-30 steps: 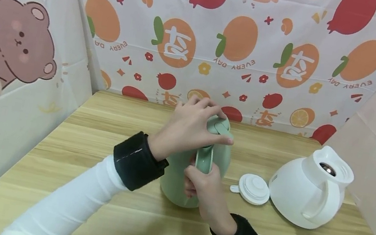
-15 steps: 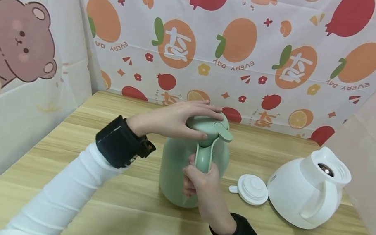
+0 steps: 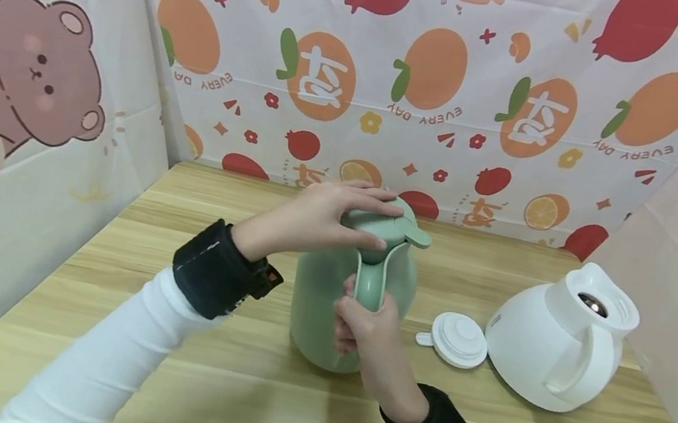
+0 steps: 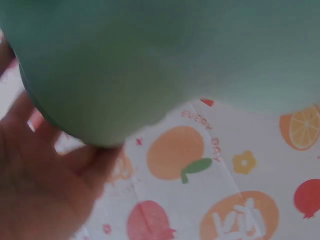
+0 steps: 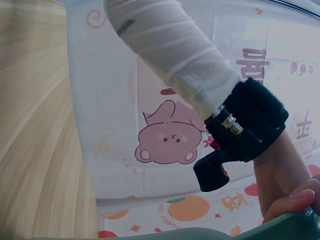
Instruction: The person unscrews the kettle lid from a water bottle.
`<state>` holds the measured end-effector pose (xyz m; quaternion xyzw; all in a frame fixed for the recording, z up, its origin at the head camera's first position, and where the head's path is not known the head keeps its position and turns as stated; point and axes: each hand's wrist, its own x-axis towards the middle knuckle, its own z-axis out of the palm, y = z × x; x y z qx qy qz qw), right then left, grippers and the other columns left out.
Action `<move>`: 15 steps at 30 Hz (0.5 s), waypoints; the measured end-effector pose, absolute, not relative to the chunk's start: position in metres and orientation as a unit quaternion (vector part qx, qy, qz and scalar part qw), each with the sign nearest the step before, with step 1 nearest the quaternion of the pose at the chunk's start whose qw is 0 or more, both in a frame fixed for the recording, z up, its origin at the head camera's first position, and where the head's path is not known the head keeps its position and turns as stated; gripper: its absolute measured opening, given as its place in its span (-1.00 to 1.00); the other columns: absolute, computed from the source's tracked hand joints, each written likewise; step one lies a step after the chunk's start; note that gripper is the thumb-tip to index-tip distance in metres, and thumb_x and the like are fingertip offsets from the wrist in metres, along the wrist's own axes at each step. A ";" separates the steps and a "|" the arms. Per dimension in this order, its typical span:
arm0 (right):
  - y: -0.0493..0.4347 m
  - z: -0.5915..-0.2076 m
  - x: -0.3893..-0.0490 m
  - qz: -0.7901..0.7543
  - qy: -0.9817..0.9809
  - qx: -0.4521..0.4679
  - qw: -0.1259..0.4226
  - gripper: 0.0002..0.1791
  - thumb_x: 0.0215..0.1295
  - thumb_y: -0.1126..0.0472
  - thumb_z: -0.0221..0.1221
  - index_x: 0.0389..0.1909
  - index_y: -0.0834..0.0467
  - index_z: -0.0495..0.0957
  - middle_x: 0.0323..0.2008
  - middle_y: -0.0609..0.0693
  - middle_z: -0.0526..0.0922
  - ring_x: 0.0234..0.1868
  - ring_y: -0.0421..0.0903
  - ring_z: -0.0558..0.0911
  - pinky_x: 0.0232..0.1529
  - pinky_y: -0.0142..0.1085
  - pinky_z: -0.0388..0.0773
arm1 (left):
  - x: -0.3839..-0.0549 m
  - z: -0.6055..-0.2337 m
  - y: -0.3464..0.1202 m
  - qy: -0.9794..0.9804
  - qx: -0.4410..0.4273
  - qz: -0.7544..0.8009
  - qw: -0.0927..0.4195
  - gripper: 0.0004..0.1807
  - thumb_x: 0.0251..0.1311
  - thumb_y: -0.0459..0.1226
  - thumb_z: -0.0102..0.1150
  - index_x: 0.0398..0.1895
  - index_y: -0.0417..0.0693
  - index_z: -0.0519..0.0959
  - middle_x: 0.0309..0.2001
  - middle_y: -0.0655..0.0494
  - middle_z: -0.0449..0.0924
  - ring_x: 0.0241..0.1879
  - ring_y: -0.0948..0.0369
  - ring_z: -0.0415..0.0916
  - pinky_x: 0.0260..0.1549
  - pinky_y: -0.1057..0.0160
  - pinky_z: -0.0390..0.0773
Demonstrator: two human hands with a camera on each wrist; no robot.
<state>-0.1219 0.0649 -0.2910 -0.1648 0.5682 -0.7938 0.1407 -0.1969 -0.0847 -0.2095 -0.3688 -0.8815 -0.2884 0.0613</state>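
A green thermos jug (image 3: pixel 317 313) stands upright on the wooden table, its handle facing me. My right hand (image 3: pixel 370 332) grips the handle (image 3: pixel 370 285) from the right. Over the top, my left hand (image 3: pixel 323 222) holds the round green lid (image 3: pixel 377 227), thumb on the near side and fingers across the far side. The lid's tab (image 3: pixel 418 238) sticks out to the right of the handle. In the left wrist view, blurred fingers curve round the green lid's edge (image 4: pixel 95 135). The right wrist view shows the left hand (image 5: pixel 287 200) at the jug's top; the right hand is out of that view.
To the right, a white thermos jug (image 3: pixel 543 346) stands with its mouth uncovered. A white lid (image 3: pixel 458 340) with a small tab lies beside it on the table (image 3: pixel 200 383). Printed cloth walls (image 3: pixel 375 82) bound the back and both sides.
My left hand first shifted back to the left over the lid, then turned it slightly; the tab has swung rightward, away from the handle. The right hand and jug body stay in place.
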 end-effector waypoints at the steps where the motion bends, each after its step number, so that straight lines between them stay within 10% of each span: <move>1: 0.065 -0.291 -0.122 -0.793 0.570 -0.163 0.140 -0.90 0.12 0.38 -0.09 -0.45 0.21 0.16 -0.76 -0.05 0.13 -0.75 -0.13 0.05 -0.61 -0.29 0.03 | -0.195 -0.209 -0.082 -0.887 -0.361 -0.280 0.074 -0.47 0.06 -0.08 0.28 0.15 0.06 0.49 0.21 0.13 0.36 0.24 0.12 0.18 0.05 0.08 0.30; 15: 0.063 -0.289 -0.123 -0.791 0.575 -0.166 0.130 -0.81 0.12 0.40 -0.10 -0.58 0.22 0.10 -0.77 -0.04 0.05 -0.74 -0.15 0.03 -0.62 -0.31 0.03 | -0.186 -0.209 -0.049 -0.940 -0.218 -0.135 0.227 -0.41 -0.16 0.28 0.23 -0.15 0.12 0.59 -0.22 0.07 0.40 -0.17 0.06 0.27 -0.23 0.15 0.28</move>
